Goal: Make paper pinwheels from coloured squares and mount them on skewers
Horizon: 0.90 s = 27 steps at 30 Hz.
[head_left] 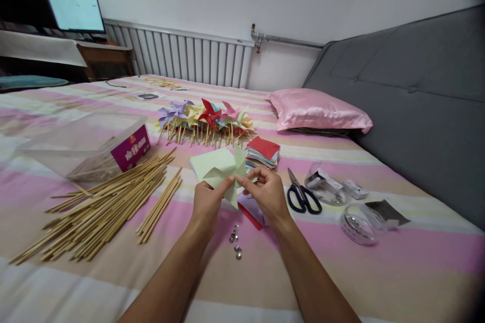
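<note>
Centrally: one pale green folded paper [232, 196], vanes raised, held just above the bed [242, 295] between the person's two hands. Left hand [207, 199]: thumb and finger pinching the paper near its middle. Right hand [267, 196]: likewise pinching, fingertips close to the left's; whether anything else sits in the grip cannot be told. Likely fault: a folded corner springing loose, should either pinch slacken; a crease or tear, should the two pull apart.

Also, near the wrists: metal studs [234, 234], loose, in two small clusters; liable to roll or sink into the soft cover if a forearm brushes them. Scissors [302, 197], beside the right hand: a knock risk should that elbow swing outward. Paper stack [263, 148], beyond the right hand: uneven edges, apt to slide if bumped.
</note>
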{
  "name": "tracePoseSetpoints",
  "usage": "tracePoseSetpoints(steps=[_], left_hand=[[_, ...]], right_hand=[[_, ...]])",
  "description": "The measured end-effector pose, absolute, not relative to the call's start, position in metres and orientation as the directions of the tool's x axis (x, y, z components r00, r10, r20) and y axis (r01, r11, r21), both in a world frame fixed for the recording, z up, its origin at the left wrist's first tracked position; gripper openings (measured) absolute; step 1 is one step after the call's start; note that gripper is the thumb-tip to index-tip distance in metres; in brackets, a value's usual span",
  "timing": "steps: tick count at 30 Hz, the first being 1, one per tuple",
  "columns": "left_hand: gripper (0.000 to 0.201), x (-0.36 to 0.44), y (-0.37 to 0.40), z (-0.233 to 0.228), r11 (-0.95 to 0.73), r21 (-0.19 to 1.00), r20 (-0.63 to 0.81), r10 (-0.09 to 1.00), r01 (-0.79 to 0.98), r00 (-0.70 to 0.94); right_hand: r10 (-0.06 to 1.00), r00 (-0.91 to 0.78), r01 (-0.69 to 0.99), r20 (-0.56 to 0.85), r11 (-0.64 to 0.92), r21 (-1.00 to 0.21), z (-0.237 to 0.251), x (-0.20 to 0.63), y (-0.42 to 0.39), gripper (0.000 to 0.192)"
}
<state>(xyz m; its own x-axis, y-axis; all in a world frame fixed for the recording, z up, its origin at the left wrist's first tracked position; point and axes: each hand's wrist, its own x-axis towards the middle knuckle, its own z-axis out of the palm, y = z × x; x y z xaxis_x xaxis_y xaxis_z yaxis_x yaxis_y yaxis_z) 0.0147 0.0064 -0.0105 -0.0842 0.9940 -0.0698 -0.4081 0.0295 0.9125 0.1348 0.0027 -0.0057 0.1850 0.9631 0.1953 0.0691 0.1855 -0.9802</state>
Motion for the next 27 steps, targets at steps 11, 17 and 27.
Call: tracePoseSetpoints(steps=[11, 17, 27], left_hand=[[0.036, 0.0151, 0.0064, -0.0076, 0.082, 0.841, -0.103, 0.995, -0.534, -0.009], [0.028, 0.0184, 0.0029, -0.0063, 0.082, 0.836, -0.082, 0.996, -0.542, 0.024], [0.028, 0.0159, 0.0008, -0.0074, 0.059, 0.921, -0.026, 0.996, -0.386, 0.09]], right_hand=[[0.996, 0.081, -0.168, 0.037, 0.05, -0.984, -0.0046, 0.1334, 0.0017, 0.036], [0.994, 0.111, -0.243, 0.003, 0.03, -0.97, -0.0064, 0.1328, 0.0024, 0.025], [0.992, 0.12, -0.26, -0.039, -0.006, -0.965, -0.0063, 0.1397, 0.0052, 0.019]])
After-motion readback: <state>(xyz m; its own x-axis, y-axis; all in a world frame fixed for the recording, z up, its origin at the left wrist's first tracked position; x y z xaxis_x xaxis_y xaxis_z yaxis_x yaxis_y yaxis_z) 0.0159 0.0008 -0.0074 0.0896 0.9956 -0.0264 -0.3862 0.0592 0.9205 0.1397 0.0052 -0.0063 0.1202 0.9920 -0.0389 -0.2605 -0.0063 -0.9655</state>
